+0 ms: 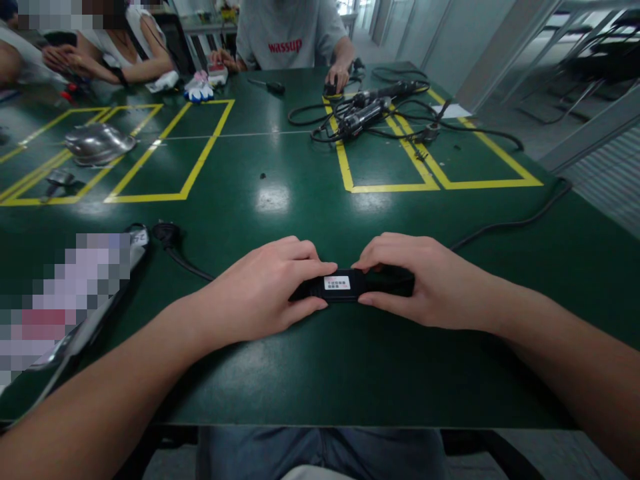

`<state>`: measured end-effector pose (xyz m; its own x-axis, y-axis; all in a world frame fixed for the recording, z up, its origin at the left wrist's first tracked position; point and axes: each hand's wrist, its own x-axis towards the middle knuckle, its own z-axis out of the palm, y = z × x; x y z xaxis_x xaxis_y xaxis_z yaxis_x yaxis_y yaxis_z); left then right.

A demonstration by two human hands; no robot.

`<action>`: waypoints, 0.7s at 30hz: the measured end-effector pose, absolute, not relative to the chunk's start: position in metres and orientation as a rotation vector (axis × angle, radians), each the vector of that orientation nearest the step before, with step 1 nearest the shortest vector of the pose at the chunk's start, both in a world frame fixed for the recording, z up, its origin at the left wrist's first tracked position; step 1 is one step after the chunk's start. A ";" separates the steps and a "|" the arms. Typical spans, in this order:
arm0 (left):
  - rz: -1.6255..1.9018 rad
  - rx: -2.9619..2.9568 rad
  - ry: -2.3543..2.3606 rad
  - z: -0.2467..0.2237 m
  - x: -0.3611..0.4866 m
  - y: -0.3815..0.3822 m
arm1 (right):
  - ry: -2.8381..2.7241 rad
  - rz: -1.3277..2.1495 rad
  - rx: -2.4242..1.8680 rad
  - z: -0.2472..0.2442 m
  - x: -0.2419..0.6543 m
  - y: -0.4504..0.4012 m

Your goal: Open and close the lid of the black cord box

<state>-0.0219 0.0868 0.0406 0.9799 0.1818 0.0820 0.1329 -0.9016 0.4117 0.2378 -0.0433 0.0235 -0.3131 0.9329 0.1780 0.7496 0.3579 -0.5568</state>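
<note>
Near the front of the green table, a small black box with a white printed label lies between my two hands, looking like a power adapter with a cable. My left hand pinches its left end between thumb and fingers. At its right end, my right hand grips with thumb and fingertips. A black cord runs out behind my left hand to a plug. Beyond my right hand, another stretch of black cable leads to the table's right edge.
A plastic-wrapped package lies left. Yellow tape marks rectangles on the table. Farther off are a shiny metal part, tangled corded tools, a screwdriver and gloves. Other people sit opposite; one person's hand touches a dark object.
</note>
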 end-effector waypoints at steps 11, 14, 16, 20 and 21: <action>0.186 2.663 0.225 0.037 -0.022 0.088 | -2.133 0.549 -1.497 0.025 0.236 -0.043; 0.253 2.631 0.196 0.037 -0.023 0.090 | -2.069 0.576 -1.490 0.021 0.234 -0.043; 0.320 2.624 0.237 0.037 -0.024 0.093 | -1.947 0.613 -1.468 0.017 0.232 -0.044; 0.362 2.752 0.497 0.034 -0.023 0.103 | -1.887 0.658 -1.473 0.016 0.230 -0.044; 0.337 2.791 0.550 0.031 -0.023 0.105 | -1.923 0.652 -1.483 0.017 0.230 -0.044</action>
